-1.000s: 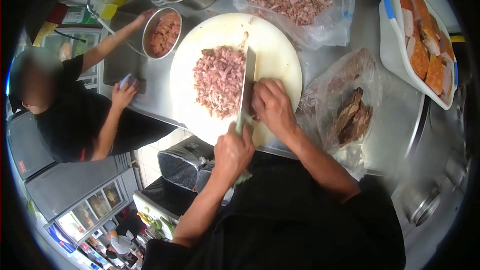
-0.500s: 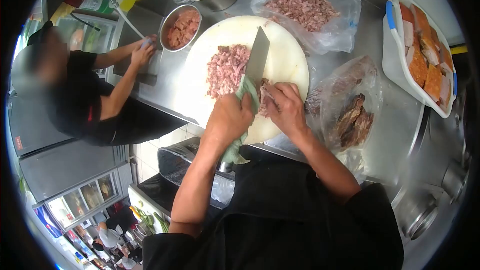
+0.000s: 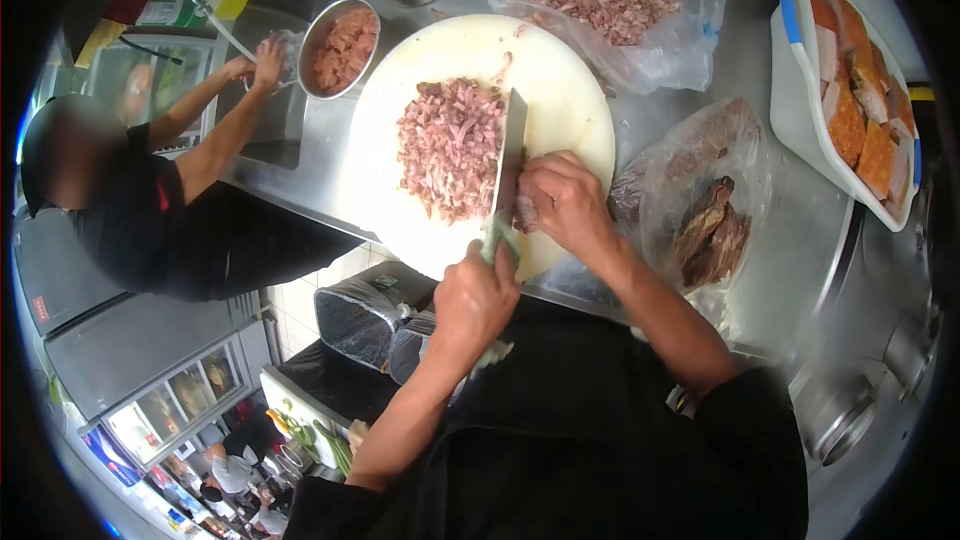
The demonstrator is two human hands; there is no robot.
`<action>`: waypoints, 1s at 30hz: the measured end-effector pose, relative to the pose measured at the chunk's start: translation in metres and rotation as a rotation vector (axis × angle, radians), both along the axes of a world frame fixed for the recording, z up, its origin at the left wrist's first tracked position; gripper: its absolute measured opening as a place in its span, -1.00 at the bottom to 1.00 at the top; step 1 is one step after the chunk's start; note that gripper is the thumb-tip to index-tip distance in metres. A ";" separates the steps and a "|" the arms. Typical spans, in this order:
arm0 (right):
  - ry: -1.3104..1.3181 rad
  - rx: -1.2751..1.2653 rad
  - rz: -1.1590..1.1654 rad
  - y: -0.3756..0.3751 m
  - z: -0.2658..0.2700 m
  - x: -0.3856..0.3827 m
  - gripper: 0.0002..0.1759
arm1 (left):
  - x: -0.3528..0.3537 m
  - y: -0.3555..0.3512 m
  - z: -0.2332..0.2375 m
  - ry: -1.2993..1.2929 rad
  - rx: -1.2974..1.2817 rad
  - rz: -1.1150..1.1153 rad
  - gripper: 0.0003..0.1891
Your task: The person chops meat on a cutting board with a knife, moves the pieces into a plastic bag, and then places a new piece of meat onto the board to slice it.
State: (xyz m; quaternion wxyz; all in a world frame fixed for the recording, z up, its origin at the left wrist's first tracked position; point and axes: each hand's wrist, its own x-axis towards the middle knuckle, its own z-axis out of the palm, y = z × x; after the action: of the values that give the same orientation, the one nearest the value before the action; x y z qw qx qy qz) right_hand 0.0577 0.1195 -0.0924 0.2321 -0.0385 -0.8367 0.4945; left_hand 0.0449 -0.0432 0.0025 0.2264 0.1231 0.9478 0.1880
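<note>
Cleaver [image 3: 510,155] betw. chopped pile [image 3: 450,150] & R hand [image 3: 562,202] on meat [image 3: 524,213]; bagged meat [image 3: 705,228] beside.

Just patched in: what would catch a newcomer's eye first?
At centre, the left hand holds a cleaver blade-down on a round white cutting board, beside a heap of chopped meat. The right hand presses a meat piece against the blade. Far right, a white tray holds roast pork slabs.

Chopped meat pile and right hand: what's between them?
Head view: only the cleaver, edge down on the cutting board, gripped by the left hand. The chopped meat pile lies on its left, the right hand holding uncut meat on its right.
</note>
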 end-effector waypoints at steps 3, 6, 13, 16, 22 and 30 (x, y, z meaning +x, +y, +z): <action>-0.025 0.023 0.022 0.001 0.003 0.002 -0.69 | -0.040 0.028 -0.024 0.061 0.168 0.039 -0.57; -0.014 0.092 0.021 0.006 0.002 0.003 -0.70 | -0.073 0.052 -0.011 0.046 0.148 0.026 -0.49; -0.017 0.015 -0.008 0.005 -0.003 0.004 -0.78 | -0.018 0.008 0.044 -0.097 -0.031 -0.007 -0.58; -0.021 0.029 0.049 0.007 0.002 0.005 -0.80 | 0.007 0.002 0.022 -0.067 -0.032 0.022 -0.62; -0.063 0.099 0.096 0.013 0.005 0.004 -0.76 | -0.065 0.055 -0.016 0.105 0.162 0.035 -0.57; -0.016 0.004 0.088 0.017 0.003 0.008 -0.76 | 0.003 0.013 0.028 -0.013 0.026 0.025 -0.59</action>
State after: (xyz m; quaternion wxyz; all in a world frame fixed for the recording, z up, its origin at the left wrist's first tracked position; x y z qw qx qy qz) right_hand 0.0653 0.1362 -0.0893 0.2034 -0.0053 -0.8405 0.5021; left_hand 0.0477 -0.0298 0.0300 0.2284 0.1128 0.9452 0.2042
